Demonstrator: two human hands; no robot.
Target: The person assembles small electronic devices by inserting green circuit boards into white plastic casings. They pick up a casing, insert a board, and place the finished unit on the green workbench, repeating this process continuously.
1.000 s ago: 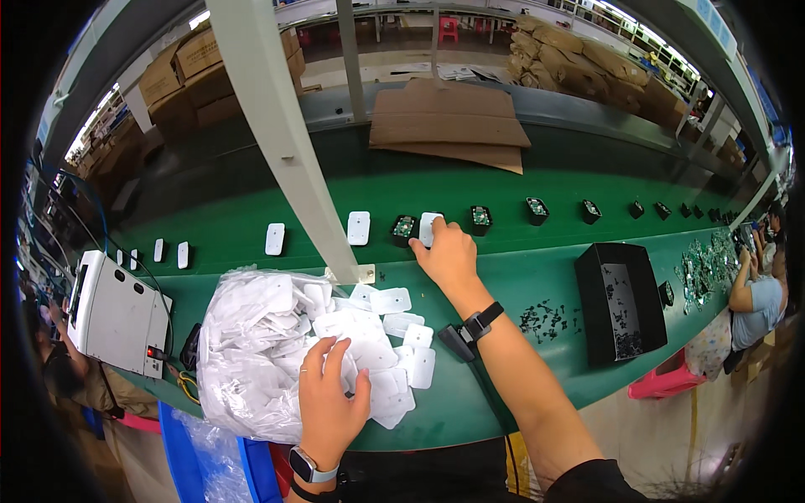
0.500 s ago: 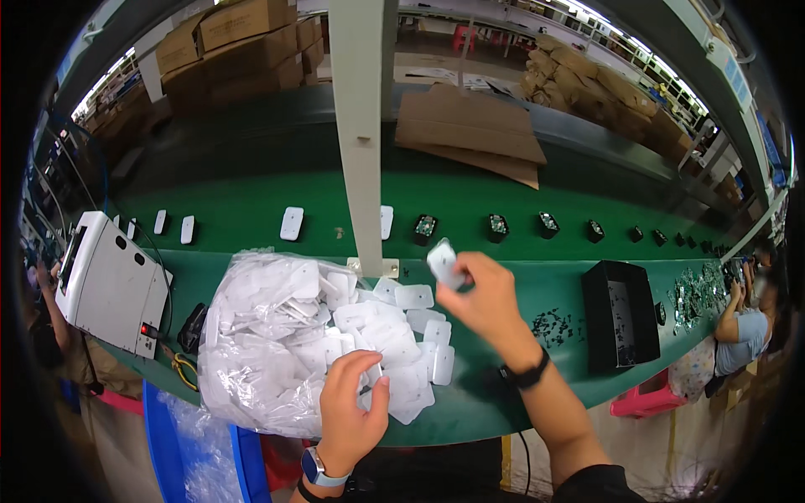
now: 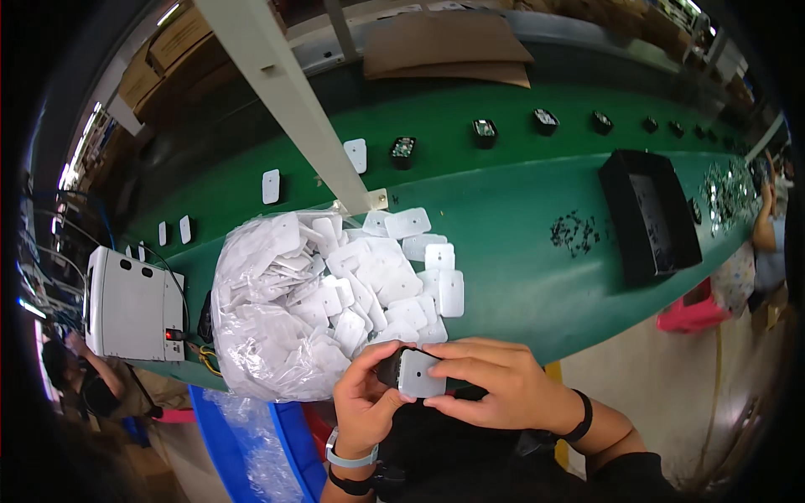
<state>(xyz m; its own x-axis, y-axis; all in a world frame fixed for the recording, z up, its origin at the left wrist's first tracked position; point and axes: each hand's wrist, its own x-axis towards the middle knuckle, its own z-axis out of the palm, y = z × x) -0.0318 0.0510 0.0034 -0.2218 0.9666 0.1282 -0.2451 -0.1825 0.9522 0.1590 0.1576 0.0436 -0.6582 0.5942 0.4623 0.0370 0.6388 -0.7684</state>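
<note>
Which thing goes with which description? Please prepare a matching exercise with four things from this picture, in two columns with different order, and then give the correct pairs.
Things:
1. White-faced black case
2. Open black box
3. Clear plastic bag
4. Brown cardboard

Descriptions:
A. Contains many white plates
B. On the far side, near the picture's top edge
C. Held between the left hand and right hand
D. On the right part of the green table

Pairs: 1-C, 2-D, 3-A, 4-B
</note>
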